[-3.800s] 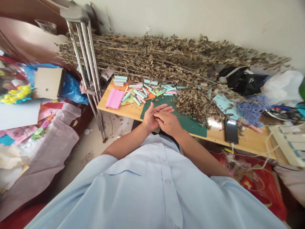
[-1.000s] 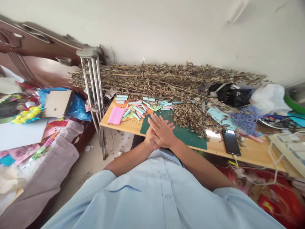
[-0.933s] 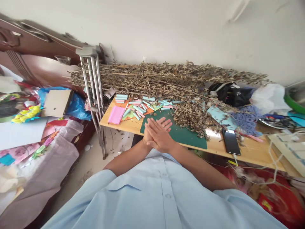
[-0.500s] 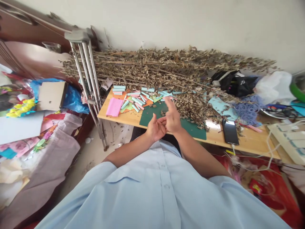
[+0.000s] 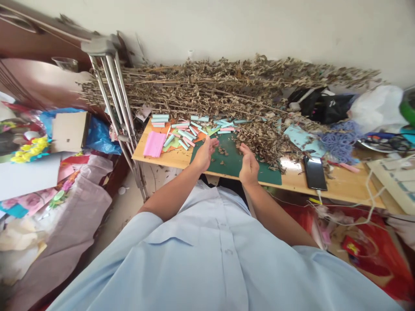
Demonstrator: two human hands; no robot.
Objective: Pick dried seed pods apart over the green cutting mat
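Over the dark green mat [image 5: 228,166] my left hand [image 5: 205,154] is open, its palm turned inward and its fingers stretched forward. Facing it, my right hand [image 5: 249,165] is open too, with its fingertips beside the heap of dried leaves [image 5: 267,142]. A few small leaf crumbs [image 5: 223,150] lie on the mat between the hands. Neither hand holds anything that I can see. Past my left hand lie several blue and pink paper rolls [image 5: 186,137], on orange and green sheets. A stack of pink paper [image 5: 154,144] sits at the table's left end.
Long bundles of dried stalks [image 5: 194,86] run along the wall. Metal crutches [image 5: 116,95] stand at the table's left. On the right are a phone [image 5: 315,172] with a cable, blue yarn [image 5: 340,140] and a white power strip [image 5: 394,181]. Papers and bags crowd the left side.
My hands, together half a second ago, have moved apart and forward over the mat. The leaf crumbs between them now show. The view has shifted slightly.
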